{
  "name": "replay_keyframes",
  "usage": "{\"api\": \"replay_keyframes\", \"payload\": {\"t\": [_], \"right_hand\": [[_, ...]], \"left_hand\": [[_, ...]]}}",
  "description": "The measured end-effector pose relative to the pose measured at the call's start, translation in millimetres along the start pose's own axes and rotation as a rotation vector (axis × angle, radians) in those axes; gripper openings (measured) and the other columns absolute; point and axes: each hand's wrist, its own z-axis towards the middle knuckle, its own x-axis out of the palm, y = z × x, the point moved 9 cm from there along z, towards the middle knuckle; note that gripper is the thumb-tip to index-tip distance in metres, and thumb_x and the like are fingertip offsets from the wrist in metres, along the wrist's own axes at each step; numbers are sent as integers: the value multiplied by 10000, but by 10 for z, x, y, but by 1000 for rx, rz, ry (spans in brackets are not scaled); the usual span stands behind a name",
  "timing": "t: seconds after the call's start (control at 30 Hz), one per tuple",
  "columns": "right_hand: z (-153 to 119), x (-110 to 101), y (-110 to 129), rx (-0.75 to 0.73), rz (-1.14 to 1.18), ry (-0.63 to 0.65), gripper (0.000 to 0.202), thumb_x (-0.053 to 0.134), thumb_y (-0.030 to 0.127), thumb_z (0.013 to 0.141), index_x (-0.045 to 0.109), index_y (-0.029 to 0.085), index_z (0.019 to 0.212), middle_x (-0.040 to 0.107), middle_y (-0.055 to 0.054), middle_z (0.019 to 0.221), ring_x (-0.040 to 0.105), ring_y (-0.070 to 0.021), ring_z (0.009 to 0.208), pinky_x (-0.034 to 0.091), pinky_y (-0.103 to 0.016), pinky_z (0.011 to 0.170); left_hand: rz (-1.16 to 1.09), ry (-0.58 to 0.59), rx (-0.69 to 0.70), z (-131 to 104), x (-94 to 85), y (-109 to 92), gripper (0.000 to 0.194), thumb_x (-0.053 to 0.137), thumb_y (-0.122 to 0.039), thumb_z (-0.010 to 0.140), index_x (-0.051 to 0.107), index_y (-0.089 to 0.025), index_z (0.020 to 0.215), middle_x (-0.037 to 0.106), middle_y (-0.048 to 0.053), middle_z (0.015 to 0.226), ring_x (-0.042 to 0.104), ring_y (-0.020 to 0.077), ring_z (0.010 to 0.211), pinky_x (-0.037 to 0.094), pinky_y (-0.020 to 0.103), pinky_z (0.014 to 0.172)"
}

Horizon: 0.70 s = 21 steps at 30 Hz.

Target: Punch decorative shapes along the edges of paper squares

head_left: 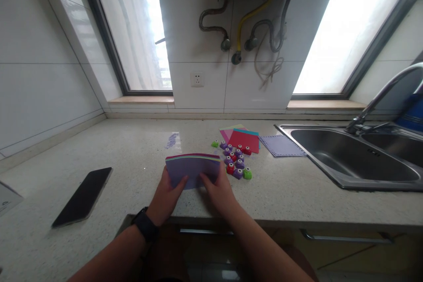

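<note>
A stack of coloured sheets (193,171), purple on the near side with other colours showing along the top edge, is held up above the counter between both hands. My left hand (167,194) grips its left side, thumb across the purple face. On the right side my right hand (218,188) is closed on the same stack, its thumb also on the face. Several small purple, red and green pieces with eye-like dots (238,163) lie just right of the stack. Behind them are a red sheet (245,140) and, further right, a purple sheet with a dotted border (282,146).
A dark flat tablet-like object (82,197) lies on the counter (132,141) at the left. The steel sink (343,154) and its faucet (373,105) are at the right. A small patterned purple item (172,141) lies behind the stack. A drawer handle (346,239) runs below the counter edge.
</note>
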Motion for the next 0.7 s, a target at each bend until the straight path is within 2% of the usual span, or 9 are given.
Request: {"api": "replay_keyframes", "payload": {"t": [0.17,0.27,0.33,0.4,0.47,0.53,0.6,0.7], "right_hand": [[-37,-30,37,7,-84,55,413,618,233,879,460,245,1261,663,-91,1194,651,-256,1091,513,-440,979],[-53,-275,134,-47,-143,49,550,616,254,897,350,261,1379,591,-126,1300,603,-274,1194,507,-478,1000],[-83,-616,192,-118,-221,-14,568,600,274,922,317,293,1414,538,-133,1358,558,-286,1250,498,-507,1017],[-121,-1039,202,-177,-332,-76,560,596,297,928,329,303,1419,529,-138,1356,565,-304,1221,515,-530,985],[-143,-1536,125,-152,-471,-167,501,593,343,927,391,283,1382,533,-140,1346,578,-317,1180,526,-544,956],[-136,-1968,-38,-44,-613,-185,408,567,388,938,466,262,1313,558,-132,1315,613,-308,1106,536,-542,930],[-125,-2313,-169,30,-727,-194,375,547,424,938,511,247,1267,577,-128,1283,637,-301,1057,543,-532,910],[-109,-2611,-309,68,-823,-211,386,529,456,929,526,232,1243,581,-140,1266,650,-302,1031,560,-513,876]], "left_hand": [[-122,92,-56,35,49,-66,549,687,-375,899,463,-217,1375,647,118,1313,626,283,1204,451,505,1088],[-191,122,-78,202,36,-219,571,694,-347,902,448,-235,1405,630,115,1364,621,280,1226,467,498,1084],[-239,107,-83,425,20,-346,566,697,-323,902,460,-240,1409,624,110,1381,621,277,1231,475,496,1080],[-332,116,-101,739,73,-434,542,714,-291,886,502,-225,1381,631,112,1379,638,272,1204,496,487,1059],[-414,138,-161,1122,196,-412,499,750,-244,841,577,-194,1307,678,115,1309,683,260,1108,531,457,1014],[-422,154,-216,1543,352,-293,468,775,-175,788,636,-175,1235,726,106,1219,709,246,1024,561,409,957],[-399,150,-254,1957,515,-99,406,760,-120,777,669,-162,1170,755,96,1132,720,226,959,568,376,924],[-293,179,-357,2436,803,300,272,719,-150,850,674,-139,1118,744,98,1098,719,213,923,579,388,881]]}}
